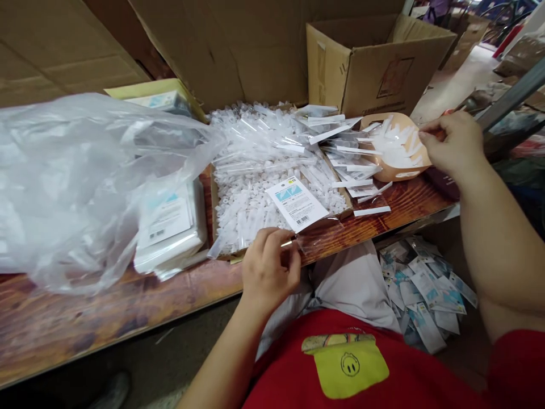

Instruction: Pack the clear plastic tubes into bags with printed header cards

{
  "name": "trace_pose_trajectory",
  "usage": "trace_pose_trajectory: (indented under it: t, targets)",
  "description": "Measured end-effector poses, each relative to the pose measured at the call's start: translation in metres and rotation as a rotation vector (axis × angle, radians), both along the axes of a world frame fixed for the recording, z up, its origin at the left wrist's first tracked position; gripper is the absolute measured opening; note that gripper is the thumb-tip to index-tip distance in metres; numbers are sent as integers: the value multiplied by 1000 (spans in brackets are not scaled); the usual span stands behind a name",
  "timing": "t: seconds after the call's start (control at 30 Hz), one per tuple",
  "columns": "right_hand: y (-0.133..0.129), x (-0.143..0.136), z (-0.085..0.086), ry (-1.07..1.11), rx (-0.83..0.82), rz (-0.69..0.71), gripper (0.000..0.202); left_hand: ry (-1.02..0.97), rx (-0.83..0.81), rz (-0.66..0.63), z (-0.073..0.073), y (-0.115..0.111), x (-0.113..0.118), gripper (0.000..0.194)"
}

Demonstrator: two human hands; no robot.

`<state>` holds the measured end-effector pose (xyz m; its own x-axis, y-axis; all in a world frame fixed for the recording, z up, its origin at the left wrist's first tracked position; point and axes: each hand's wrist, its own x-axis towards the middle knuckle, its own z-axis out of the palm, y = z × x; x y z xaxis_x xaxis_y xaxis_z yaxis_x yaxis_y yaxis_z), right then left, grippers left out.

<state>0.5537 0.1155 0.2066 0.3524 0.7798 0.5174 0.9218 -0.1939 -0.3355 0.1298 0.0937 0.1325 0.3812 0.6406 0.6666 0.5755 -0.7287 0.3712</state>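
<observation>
My left hand [270,267] is closed at the front edge of the table, pinching the open end of a clear plastic bag [319,238]. A printed card [297,203] with a blue panel and barcode lies at that bag, over a shallow cardboard tray [215,199] heaped with small white plastic pieces [255,196]. Over on the right, my right hand [453,142] has its fingertips pinched together at the rim of a peach plastic basket [406,175]. White strips [394,145] fill the basket. What the right fingertips hold, if anything, is too small to make out.
Bags with white strips [357,170] lie between tray and basket. Left are a stack of clear bags [170,227] and a large plastic sack [72,187]. An open carton [378,74] stands behind. Several filled packets [426,289] are piled below the table, beside my legs.
</observation>
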Motion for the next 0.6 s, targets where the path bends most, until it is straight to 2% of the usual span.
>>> trace_pose_trajectory:
  t: [0.1, 0.17, 0.23, 0.3, 0.43, 0.6]
  targets:
    - [-16, -38, -13, -96, 129, 190, 11, 30, 192, -65, -8, 9, 5, 21]
    - [-27, -72, -25, -190, 154, 433, 8, 4, 243, -99, -11, 13, 7, 21]
    - [-37, -105, -38, -318, 195, 651, 16, -58, 259, -132, -13, 14, 7, 23]
    - [-47, -134, -50, -353, 214, 772, 25, -139, 254, -153, -13, 11, 5, 28]
    - [-66, -166, -67, -233, 269, 905, 38, -221, 220, -221, -13, 2, -2, 31]
    - [-85, -176, -74, -3, 269, 929, 44, -202, 87, -313, -12, -9, -14, 29]
